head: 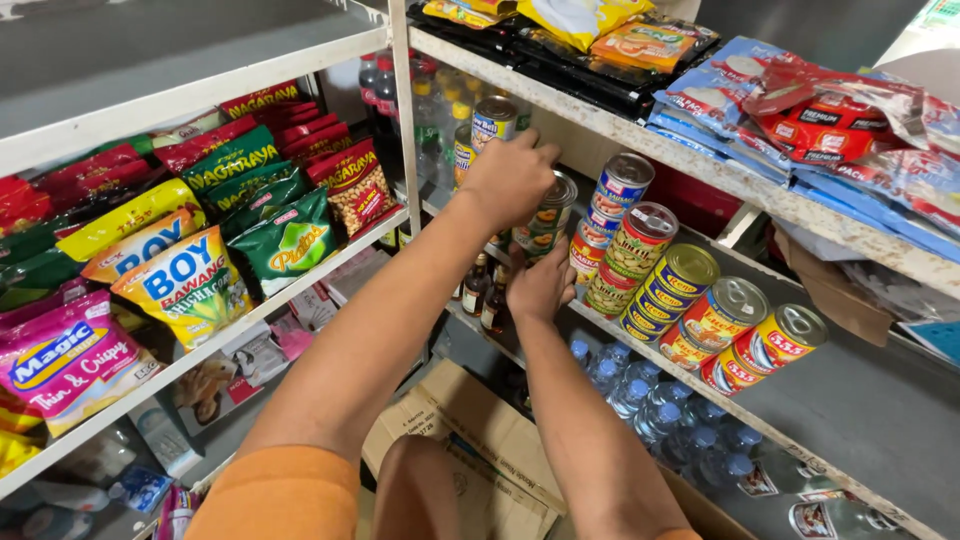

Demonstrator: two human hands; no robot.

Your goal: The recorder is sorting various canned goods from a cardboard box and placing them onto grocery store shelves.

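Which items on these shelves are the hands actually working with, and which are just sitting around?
In hand:
left hand on the stacked can
right hand at the stack's base

Lying about:
row of cans
snack bags
small brown bottles
water bottles
cardboard box

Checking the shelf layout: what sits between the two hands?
In the head view, a stack of cans sits between the left hand, on top, and the right hand below at the shelf edge.

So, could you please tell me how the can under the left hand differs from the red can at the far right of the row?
The green-labelled can sits stacked and gripped by the left hand; the red can lies untouched on the shelf. Both have silver pull-tab lids.
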